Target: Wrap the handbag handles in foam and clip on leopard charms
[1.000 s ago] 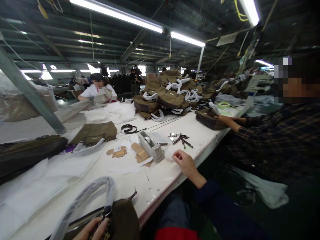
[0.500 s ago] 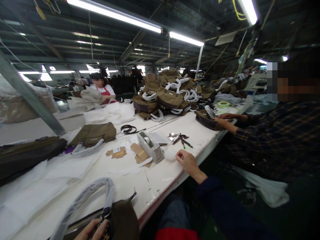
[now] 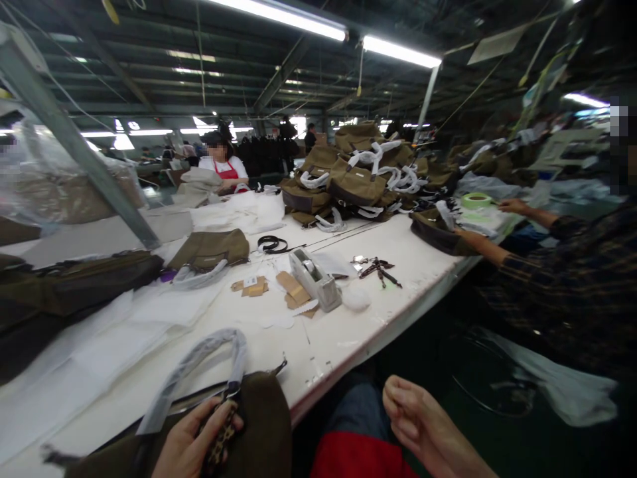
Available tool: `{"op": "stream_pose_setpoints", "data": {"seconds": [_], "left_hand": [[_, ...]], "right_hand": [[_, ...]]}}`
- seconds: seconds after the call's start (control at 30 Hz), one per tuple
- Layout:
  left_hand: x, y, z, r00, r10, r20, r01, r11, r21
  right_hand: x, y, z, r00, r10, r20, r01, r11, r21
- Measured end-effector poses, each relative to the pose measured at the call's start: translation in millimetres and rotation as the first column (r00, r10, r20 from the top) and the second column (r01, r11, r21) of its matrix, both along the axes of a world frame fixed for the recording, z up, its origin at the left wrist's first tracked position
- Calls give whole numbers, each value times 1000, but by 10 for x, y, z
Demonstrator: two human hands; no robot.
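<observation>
An olive bag (image 3: pixel 263 418) lies at the near edge of the table, its handle (image 3: pixel 199 362) wrapped in white film and standing up in an arc. My left hand (image 3: pixel 199 435) is closed on a leopard-print strap (image 3: pixel 222 435) by the handle's metal ring. Off the table edge, above my lap, my right hand (image 3: pixel 411 415) is closed with fingertips pinched together; anything between them is too small to make out. A tape dispenser (image 3: pixel 318 282) stands mid-table beside brown tags (image 3: pixel 293 289), with a small white bundle (image 3: pixel 356 299) to its right.
Bags are piled (image 3: pixel 358 179) at the back of the table (image 3: pixel 348 352). Dark straps (image 3: pixel 381 269) lie near the right edge. A co-worker's hand (image 3: pixel 468 239) touches another bag at right, near green tape (image 3: pixel 476 200). White sheets (image 3: pixel 114 345) cover the left side.
My right hand has moved from the white bundle back over my lap. My left hand has come further into view with the leopard-print strap. The co-worker's one hand has shifted toward the green tape.
</observation>
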State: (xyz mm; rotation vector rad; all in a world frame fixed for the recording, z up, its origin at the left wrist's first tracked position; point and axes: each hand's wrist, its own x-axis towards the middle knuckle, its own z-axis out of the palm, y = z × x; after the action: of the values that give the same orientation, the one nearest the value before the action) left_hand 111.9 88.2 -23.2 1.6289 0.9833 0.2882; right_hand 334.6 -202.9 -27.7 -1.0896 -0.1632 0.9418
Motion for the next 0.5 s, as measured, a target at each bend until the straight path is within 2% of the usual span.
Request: {"op": "stream_pose_setpoints", "data": {"seconds": [0.07,0.13,0.23,0.3,0.4,0.5], "left_hand": [[-4,-51,48,998,-25,54,29,997,-78],[-13,-71,50,992,-42,121,58,990,-130],[-35,-58,13,981,-39,190,65,989,-136],[-51,-43,-12,976,-43,214,74,988,-139],[-69,-30,-41,973,-53,225,84,988,-131],[-76,-19,-72,975,-47,219,74,991,-114]], "right_hand": [[-221,273,25,991,104,80,-104,995,-4],[-375,651,62,959,194,207,-191,981,-35],[-560,1221,92,867,314,388,-282,949,-137],[-663,1487,80,785,388,484,-321,922,-219],[-750,1656,30,645,460,610,-343,888,-308],[-746,1645,-18,493,484,723,-355,870,-341]]}}
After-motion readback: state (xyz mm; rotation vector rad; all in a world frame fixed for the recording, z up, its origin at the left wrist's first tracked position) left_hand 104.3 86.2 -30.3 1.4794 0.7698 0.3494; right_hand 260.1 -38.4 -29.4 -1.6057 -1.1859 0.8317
